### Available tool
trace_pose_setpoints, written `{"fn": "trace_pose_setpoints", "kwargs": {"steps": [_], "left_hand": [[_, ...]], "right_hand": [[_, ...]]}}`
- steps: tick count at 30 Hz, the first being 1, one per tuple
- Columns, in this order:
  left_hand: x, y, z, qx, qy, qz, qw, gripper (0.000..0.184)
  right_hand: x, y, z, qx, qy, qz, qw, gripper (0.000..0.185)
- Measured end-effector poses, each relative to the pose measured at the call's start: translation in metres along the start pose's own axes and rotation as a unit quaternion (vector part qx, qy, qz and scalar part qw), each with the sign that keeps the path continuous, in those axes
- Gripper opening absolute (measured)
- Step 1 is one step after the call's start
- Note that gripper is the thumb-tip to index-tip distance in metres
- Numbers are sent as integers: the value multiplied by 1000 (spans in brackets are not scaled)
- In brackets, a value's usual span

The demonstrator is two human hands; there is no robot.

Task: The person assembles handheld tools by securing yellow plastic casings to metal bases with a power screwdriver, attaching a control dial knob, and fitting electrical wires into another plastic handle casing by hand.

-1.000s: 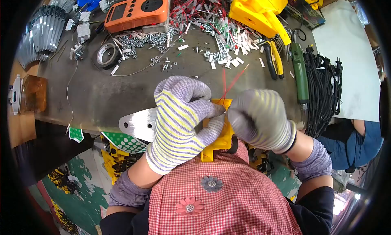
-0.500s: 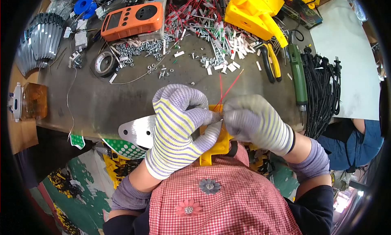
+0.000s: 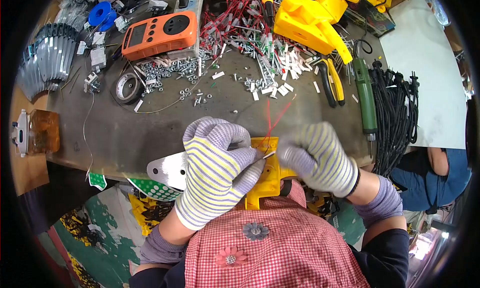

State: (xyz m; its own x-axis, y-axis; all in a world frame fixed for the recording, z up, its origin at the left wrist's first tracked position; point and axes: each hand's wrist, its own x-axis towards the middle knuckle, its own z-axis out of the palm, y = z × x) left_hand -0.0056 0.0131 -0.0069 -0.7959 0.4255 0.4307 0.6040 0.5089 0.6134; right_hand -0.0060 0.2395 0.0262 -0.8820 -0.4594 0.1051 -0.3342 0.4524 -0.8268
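My left hand (image 3: 217,163), in a striped glove, pinches a thin wire with a pale end (image 3: 269,154) between thumb and forefinger. Just right of that end is my right hand (image 3: 320,158), blurred, its gloved fingers curled together; whatever they hold is too small to make out. Beneath both hands lies a yellow plastic housing (image 3: 270,180) at the table's front edge, against the checked apron. Two red wires (image 3: 270,120) rise from the housing and cross. A silver metal blade with holes (image 3: 167,171) sticks out left from under my left hand.
An orange multimeter (image 3: 159,34), black tape roll (image 3: 128,87), loose screws and nuts lie at the back left. Cutters with yellow handles (image 3: 331,83), a green electric screwdriver (image 3: 366,98) and black cables (image 3: 395,113) are to the right. Another person in blue (image 3: 432,180) sits at the far right.
The pale wire end now shows between my hands. My right hand has drawn slightly right, away from my left fingertips. The table scene has shifted a little in view.
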Motion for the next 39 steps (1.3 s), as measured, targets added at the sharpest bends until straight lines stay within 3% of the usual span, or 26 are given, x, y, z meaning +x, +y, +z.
{"fn": "trace_pose_setpoints", "kwargs": {"steps": [1,2,3,4,5,7,14,17,21,25,29,31,33,35,36,37,39], "left_hand": [[0,0,0,5,3,3,1000,17],[-3,-2,4,-32,29,-17,999,16],[-4,-3,6,-28,34,-16,999,15],[-5,-4,6,-24,37,-15,999,15],[-4,-5,6,-18,40,-12,999,15],[-3,-5,4,-12,23,-22,999,16],[-3,-3,3,-27,7,-48,998,18],[-3,-4,5,-29,17,-46,998,16],[-3,-5,9,-31,40,-33,998,16],[-3,-5,8,-31,22,-46,998,17],[-3,-4,9,-31,37,-31,998,17],[-5,-4,9,-46,35,-43,997,17],[-3,-3,5,-26,22,-30,999,18],[-3,-3,3,-13,15,-21,1000,20],[-3,-3,4,-11,17,-21,1000,20],[-3,-2,5,-9,20,-20,1000,20],[-3,-2,7,-8,23,-10,1000,21]], "right_hand": [[4,17,-9,-88,16,-17,996,13],[15,28,-19,-334,78,-52,938,13],[34,25,-33,-243,112,47,962,12],[45,48,-46,-273,114,-7,955,13],[54,64,-59,-305,36,-10,952,16],[71,83,-70,-387,-31,-139,911,19],[108,72,-71,-552,-210,-191,784,19],[112,67,-69,-565,-213,-194,773,18],[114,79,-76,-456,-197,-239,834,19],[111,72,-65,-518,-198,-117,824,15],[86,78,-64,-465,-41,-208,860,15],[55,48,-59,-344,51,-68,935,19],[19,22,-41,-64,178,97,977,13],[-1,3,-15,258,192,108,941,11],[-12,14,-10,240,121,71,961,15],[-15,17,3,254,127,33,958,17],[-17,10,16,313,141,100,934,18]]}}
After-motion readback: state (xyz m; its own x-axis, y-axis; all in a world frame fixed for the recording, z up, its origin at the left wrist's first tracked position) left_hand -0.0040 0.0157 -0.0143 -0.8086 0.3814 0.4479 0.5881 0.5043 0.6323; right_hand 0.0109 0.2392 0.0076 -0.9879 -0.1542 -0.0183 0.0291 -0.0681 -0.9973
